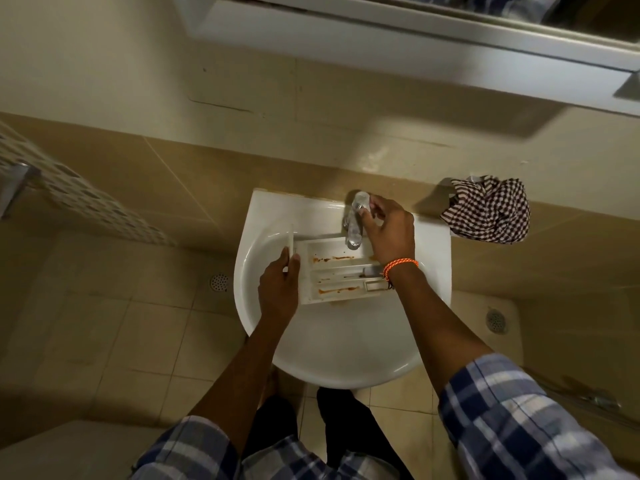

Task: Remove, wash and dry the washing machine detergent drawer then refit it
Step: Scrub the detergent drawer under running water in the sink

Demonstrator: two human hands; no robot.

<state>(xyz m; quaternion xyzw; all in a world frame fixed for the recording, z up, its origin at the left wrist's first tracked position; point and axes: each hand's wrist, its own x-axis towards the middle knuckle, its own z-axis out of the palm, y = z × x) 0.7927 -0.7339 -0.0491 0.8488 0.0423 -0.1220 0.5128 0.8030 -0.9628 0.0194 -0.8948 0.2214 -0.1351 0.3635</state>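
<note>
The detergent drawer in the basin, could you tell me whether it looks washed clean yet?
Not yet clean: the detergent drawer lies open side up in the basin, with orange-brown streaks along its compartments.

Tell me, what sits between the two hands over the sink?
In the head view, the detergent drawer spans the gap: the left hand grips its front panel, the right hand is on the tap.
</note>
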